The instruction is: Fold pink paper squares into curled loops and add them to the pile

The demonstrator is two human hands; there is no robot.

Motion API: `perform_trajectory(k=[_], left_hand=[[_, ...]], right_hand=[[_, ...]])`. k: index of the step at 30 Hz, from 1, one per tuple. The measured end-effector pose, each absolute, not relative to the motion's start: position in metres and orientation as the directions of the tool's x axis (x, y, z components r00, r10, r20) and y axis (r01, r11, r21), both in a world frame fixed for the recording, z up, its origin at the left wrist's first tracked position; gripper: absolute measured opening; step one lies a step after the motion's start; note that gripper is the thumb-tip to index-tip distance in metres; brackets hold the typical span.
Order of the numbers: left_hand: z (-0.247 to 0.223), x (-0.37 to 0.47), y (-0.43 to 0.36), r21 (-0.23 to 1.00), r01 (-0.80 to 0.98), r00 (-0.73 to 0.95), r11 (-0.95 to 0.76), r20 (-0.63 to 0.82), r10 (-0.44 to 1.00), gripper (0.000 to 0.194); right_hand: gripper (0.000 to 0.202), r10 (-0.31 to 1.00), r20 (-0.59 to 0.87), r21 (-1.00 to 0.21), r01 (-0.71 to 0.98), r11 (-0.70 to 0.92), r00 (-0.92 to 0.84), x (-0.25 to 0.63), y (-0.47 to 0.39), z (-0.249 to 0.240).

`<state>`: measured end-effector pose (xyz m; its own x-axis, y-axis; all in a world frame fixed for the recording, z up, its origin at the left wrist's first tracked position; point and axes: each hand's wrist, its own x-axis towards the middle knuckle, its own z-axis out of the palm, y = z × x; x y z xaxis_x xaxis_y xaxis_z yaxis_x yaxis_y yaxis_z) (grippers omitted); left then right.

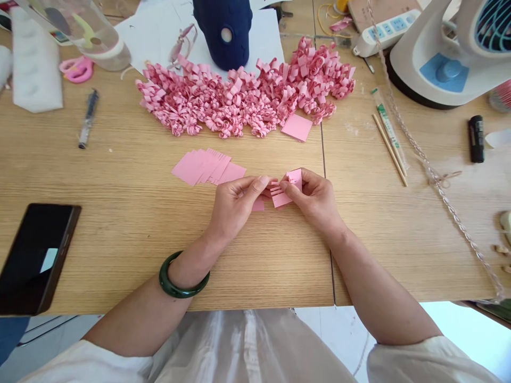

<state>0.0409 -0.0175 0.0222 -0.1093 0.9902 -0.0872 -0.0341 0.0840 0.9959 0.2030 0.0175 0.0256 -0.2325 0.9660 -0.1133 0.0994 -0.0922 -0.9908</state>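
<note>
Right hand (315,194) grips a slit pink paper piece (281,199) between thumb and fingers above the wooden table (255,271); the left hand (235,207) has its fingertips together just beside it, whether pinching anything I cannot tell. Curled pink paper strips (231,103) lie beyond.

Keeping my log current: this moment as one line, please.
right hand: holding slit pink paper | left hand: fingertips at its cut edge | beyond: curled pink pieces, fanned pink sheets
</note>
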Motion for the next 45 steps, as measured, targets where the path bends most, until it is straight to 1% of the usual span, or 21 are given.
perform_trajectory(k=[4,9,17,29,35,40,45], left_hand=[[0.0217,0.0399,-0.0182,0.998,0.012,-0.122,0.057,-0.055,0.991,0.027],[0.0219,0.0389,-0.0189,0.994,0.088,-0.153,0.070,-0.056,0.987,0.021],[0.0199,0.0386,-0.0180,0.993,0.086,-0.174,0.075,-0.059,0.983,0.019],[0.0221,0.0391,-0.0177,0.989,-0.004,-0.188,0.151,-0.149,0.971,0.032],[0.0260,0.0395,-0.0173,0.986,-0.040,-0.193,0.162,-0.167,0.967,0.028],[0.0248,0.0367,-0.0150,0.988,-0.053,-0.207,0.145,-0.152,0.966,0.026],[0.0246,0.0354,-0.0127,0.983,-0.112,-0.196,0.144,-0.164,0.967,0.029]], right_hand=[[0.028,0.962,-0.120,-0.990,0.105,-0.097,-0.245,0.2032,0.0175,0.0265],[0.032,0.954,-0.149,-0.987,0.093,-0.129,-0.259,0.2025,0.0173,0.0284],[0.036,0.934,-0.171,-0.985,0.036,-0.168,-0.314,0.2009,0.0169,0.0284],[0.034,0.907,-0.198,-0.973,-0.037,-0.228,-0.370,0.2007,0.0162,0.0249],[0.033,0.886,-0.206,-0.962,-0.077,-0.260,-0.415,0.2018,0.0150,0.0288],[0.032,0.900,-0.203,-0.969,-0.053,-0.241,-0.385,0.2052,0.0143,0.0337],[0.034,0.892,-0.193,-0.955,-0.129,-0.266,-0.409,0.2078,0.0164,0.0275]])
